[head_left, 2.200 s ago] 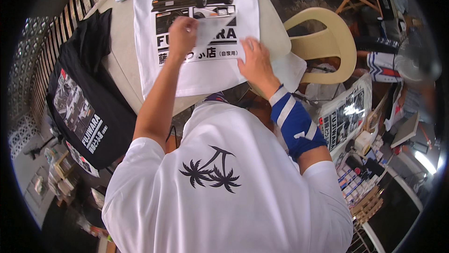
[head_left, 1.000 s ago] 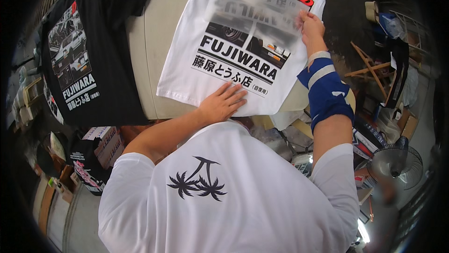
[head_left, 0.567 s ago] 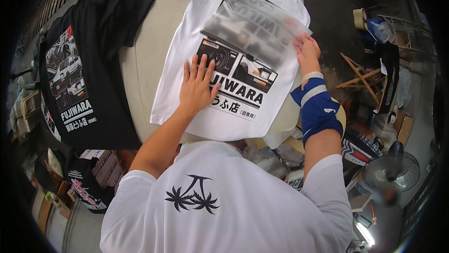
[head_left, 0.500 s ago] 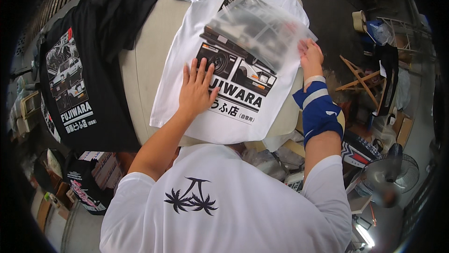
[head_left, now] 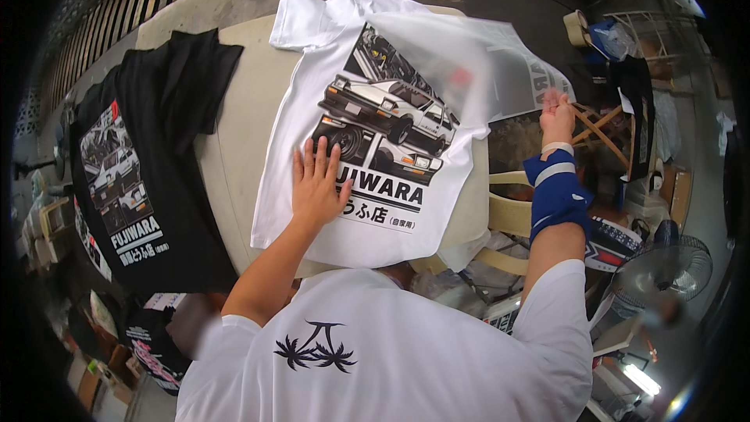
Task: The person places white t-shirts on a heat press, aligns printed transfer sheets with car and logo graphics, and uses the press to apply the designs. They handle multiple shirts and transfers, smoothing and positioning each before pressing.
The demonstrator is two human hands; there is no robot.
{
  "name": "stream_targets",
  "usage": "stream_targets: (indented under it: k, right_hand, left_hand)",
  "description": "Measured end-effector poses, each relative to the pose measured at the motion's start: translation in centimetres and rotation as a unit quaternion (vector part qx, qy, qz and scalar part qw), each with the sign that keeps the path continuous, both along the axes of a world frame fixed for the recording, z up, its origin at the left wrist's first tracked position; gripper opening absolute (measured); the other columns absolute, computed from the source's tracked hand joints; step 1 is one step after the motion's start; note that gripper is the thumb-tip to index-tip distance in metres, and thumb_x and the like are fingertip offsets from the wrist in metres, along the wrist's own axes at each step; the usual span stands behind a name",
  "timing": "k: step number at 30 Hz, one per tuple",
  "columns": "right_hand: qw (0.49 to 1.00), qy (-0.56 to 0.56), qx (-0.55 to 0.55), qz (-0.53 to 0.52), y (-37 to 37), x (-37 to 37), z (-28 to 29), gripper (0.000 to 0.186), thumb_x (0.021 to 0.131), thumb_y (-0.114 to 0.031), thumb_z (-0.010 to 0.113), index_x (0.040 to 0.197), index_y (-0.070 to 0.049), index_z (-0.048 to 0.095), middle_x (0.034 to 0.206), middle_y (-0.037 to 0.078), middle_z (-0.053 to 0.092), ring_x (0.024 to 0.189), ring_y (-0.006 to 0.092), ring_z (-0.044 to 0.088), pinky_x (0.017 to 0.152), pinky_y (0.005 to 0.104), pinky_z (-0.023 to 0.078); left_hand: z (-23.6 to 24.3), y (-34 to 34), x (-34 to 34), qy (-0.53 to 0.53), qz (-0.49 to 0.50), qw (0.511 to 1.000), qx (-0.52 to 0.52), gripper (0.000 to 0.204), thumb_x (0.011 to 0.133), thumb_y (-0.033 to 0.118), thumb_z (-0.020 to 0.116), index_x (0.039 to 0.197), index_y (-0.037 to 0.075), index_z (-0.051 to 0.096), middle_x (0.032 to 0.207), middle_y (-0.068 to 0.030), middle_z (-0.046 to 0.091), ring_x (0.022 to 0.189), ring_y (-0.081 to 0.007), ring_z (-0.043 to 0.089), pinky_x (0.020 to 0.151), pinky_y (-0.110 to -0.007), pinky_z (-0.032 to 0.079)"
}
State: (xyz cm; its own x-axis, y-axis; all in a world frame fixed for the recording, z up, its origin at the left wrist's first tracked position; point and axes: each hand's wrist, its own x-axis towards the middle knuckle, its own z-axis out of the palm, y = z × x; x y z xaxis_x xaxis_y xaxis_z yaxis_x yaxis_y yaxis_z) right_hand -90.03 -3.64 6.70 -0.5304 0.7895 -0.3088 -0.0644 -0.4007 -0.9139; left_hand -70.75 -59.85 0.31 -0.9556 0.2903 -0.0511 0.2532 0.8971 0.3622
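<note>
A white T-shirt (head_left: 289, 180) lies spread on the table, its front covered by a print of a white car with lettering below. My left hand (head_left: 319, 188) rests flat on the shirt, fingers spread over the lower left of the print. Out to the right, my right hand (head_left: 557, 119) grips the lower right corner of a translucent transfer film (head_left: 500, 63). The film is lifted and curled off most of the print; its far side still lies over the shirt's upper right. A blue and white wrap covers my right forearm.
The beige table (head_left: 234, 125) carries a black T-shirt (head_left: 183, 195) with a similar print at the left. Right of it are a folding wooden stand (head_left: 601, 137), a plastic chair (head_left: 508, 219) and a standing fan (head_left: 664, 270). A dark printed bag (head_left: 152, 344) sits lower left.
My right hand has moved right, drawing the film farther off, so the car and upper print now show. My left hand stays on the shirt. The view has shifted.
</note>
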Motion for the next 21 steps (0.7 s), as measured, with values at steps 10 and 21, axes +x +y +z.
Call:
stream_targets:
  k: [10, 21]
  right_hand:
    - [0.780, -0.213, 0.585, 0.065, 21.2, 7.4, 13.7, 0.038, 0.112, -0.020, 0.042, 0.122, 0.011, 0.063, 0.134, 0.024, 0.064, 0.127, 0.0380, 0.062, 0.112, 0.0467, 0.053]
    - [0.974, -0.072, 0.165, -0.137, 6.6, 45.8, 6.5, 0.031, 0.090, 0.003, 0.076, 0.114, -0.007, 0.058, 0.101, 0.007, 0.070, 0.086, 0.0226, 0.073, 0.074, 0.0356, 0.065]
  left_hand:
    - [-0.1, -0.6, -0.6, 0.025, -0.053, 0.998, 0.012, 0.075, 0.096, 0.043, 0.063, 0.158, 0.005, 0.044, 0.169, -0.0231, 0.031, 0.159, -0.0463, 0.018, 0.129, -0.061, 0.009]
    - [3.7, -2.3, -5.4, 0.098, -0.167, 0.977, 0.084, 0.057, 0.091, 0.017, 0.071, 0.144, 0.005, 0.054, 0.151, -0.0239, 0.050, 0.141, -0.0449, 0.043, 0.119, -0.059, 0.028]
